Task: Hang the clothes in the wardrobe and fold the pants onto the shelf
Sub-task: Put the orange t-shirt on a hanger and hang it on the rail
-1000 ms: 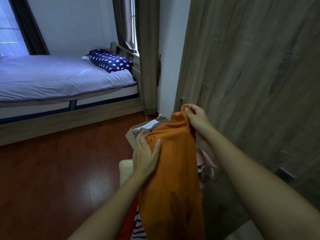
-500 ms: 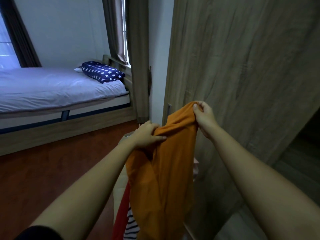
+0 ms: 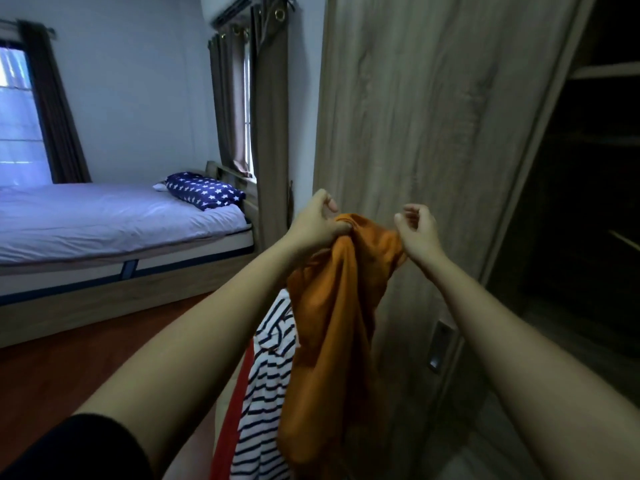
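Head view. Orange garment (image 3: pixel 332 306) held up at chest height in front of the closed wardrobe door (image 3: pixel 426 133), hanging in a bunched column. Left hand (image 3: pixel 317 223) clamped on a gathered fold at the top edge. Right hand (image 3: pixel 417 230) curled at the other top corner; contact with the cloth probable, but grip not confirmed, fingers partly apart. No hanger seen. Striped garment (image 3: pixel 266 382) and a red one (image 3: pixel 230 417) draped below, over the left forearm. Open wardrobe section with shelf (image 3: pixel 609 69) to the right, dark inside. Bed (image 3: pixel 104 220) with star-patterned pillow (image 3: pixel 204 190) well apart on the left.

Risks judged: slip of the orange garment on the right side if that hold was loose; draped items sliding off the forearm while raised; crooked hanging from bunched cloth.
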Demonstrator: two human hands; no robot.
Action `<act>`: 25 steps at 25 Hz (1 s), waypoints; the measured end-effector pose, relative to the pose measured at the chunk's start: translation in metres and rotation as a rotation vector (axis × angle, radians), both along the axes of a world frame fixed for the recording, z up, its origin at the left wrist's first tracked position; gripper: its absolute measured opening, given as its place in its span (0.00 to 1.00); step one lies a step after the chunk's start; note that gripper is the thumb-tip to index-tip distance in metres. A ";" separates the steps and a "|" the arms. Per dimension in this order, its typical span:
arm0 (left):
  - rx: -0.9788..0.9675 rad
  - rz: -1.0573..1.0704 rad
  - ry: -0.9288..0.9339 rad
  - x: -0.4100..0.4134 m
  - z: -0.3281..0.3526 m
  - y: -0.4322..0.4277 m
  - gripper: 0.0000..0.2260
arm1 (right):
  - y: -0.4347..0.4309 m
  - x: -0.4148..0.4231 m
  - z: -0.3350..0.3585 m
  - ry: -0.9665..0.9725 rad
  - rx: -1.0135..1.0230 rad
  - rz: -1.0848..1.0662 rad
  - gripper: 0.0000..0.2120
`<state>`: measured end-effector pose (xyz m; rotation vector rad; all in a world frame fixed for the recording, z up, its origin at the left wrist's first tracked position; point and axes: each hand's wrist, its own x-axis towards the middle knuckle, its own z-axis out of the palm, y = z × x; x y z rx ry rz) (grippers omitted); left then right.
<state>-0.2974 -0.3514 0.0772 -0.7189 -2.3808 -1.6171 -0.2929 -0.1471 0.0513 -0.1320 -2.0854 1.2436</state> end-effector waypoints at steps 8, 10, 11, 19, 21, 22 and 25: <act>0.626 0.028 -0.281 0.021 0.049 0.053 0.03 | -0.016 0.117 -0.018 -0.398 0.126 0.426 0.26; 0.591 0.029 -0.304 0.017 0.050 0.050 0.09 | -0.007 0.123 -0.010 -0.323 -0.047 0.330 0.20; 0.559 -0.007 -0.320 0.015 0.046 0.047 0.16 | -0.002 0.126 -0.001 -0.283 -0.166 0.273 0.17; 0.105 -0.529 -0.081 0.043 -0.021 0.064 0.35 | 0.006 0.130 0.048 -0.209 -0.050 0.228 0.10; 0.053 -0.602 -0.054 0.042 -0.027 0.069 0.17 | 0.010 0.131 0.045 -0.234 -0.001 0.208 0.12; 0.025 -0.561 -0.007 0.040 -0.027 0.072 0.10 | 0.015 0.133 0.045 -0.246 0.002 0.187 0.13; -0.069 -0.324 0.209 0.026 -0.016 0.070 0.11 | 0.037 0.141 0.045 -0.285 0.168 0.108 0.11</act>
